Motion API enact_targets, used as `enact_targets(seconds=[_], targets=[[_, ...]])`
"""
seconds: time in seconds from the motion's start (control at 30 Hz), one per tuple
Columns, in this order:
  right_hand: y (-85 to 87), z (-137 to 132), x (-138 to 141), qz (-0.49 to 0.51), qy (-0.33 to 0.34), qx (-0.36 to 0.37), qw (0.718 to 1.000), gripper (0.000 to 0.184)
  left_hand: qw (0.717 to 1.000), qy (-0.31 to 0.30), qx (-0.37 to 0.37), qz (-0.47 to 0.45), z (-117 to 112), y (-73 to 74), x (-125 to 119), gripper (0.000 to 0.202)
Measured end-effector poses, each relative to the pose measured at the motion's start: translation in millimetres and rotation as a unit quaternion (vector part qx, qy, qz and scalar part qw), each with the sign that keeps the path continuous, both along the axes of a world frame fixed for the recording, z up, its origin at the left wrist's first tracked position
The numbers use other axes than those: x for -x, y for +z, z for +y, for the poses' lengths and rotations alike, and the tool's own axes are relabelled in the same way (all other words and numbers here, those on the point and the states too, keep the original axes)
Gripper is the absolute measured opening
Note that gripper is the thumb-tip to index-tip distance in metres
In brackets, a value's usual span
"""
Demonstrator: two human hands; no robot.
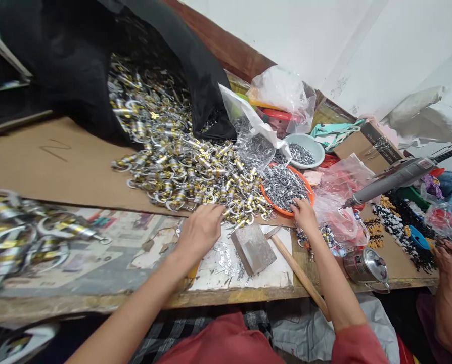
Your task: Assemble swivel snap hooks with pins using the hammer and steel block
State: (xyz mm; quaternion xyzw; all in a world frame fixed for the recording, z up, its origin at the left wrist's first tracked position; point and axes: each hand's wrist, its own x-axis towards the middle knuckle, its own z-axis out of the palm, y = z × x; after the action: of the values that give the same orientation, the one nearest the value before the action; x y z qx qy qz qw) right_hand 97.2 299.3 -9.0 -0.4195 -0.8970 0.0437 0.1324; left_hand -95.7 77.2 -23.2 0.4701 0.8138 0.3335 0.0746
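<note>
My left hand point(202, 230) is at the front edge of a big heap of silver-and-gold metal parts with hook-shaped rings point(180, 174); its fingers are curled together, and what they hold is hidden. At the near rim of an orange bowl point(263, 193), the fingertips of my right hand point(305, 216) pinch among small grey metal pieces point(284, 184); I cannot make out what lies in them. Between my hands sits a metal block point(253, 248). A hammer with a wooden handle point(300, 273) lies beside it. Small flat metal tabs point(228, 258) are scattered left of the block.
Behind the heap, a black sack point(74, 65) gapes open. A pale bowl point(312, 151) of metal pieces and plastic bags point(342, 182) stand at the right. A grey tool point(393, 179) hangs over a lidded metal mug point(366, 265). Another person's hands point(449, 265) are far right.
</note>
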Motion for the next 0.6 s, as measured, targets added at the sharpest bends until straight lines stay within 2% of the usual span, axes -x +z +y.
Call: enact_targets(seconds=[0.07, 0.17, 0.27, 0.43, 0.53, 0.6], targets=[[-3.0, 15.3, 15.7, -0.017, -0.009, 0.003, 1.0, 0.031, 0.999, 0.016, 0.042, -0.004, 9.2, -1.3, -0.7, 0.03], [-8.7, 21.6, 28.9, -0.031, -0.014, 0.004, 0.999, 0.022, 0.998, 0.011, 0.06, -0.02, 13.7, -3.3, 0.5, 0.032], [-10.5, 19.8, 30.9, -0.024, -0.016, 0.004, 1.0, 0.019, 0.997, 0.002, 0.072, -0.033, 13.6, -6.8, -0.2, 0.038], [-5.1, 18.7, 25.4, 0.014, -0.018, -0.001, 1.0, 0.027, 0.996, 0.023, 0.073, -0.041, 12.5, -7.5, -4.1, 0.043], [-0.3, 20.7, 23.0, 0.053, -0.008, -0.011, 0.999, 0.024, 0.998, 0.026, 0.023, -0.051, 10.0, -2.2, -5.9, 0.046], [2.5, 23.2, 22.7, 0.086, -0.006, -0.014, 0.996, 0.02, 0.997, -0.008, -0.045, -0.06, 6.1, 1.4, -9.3, 0.046]])
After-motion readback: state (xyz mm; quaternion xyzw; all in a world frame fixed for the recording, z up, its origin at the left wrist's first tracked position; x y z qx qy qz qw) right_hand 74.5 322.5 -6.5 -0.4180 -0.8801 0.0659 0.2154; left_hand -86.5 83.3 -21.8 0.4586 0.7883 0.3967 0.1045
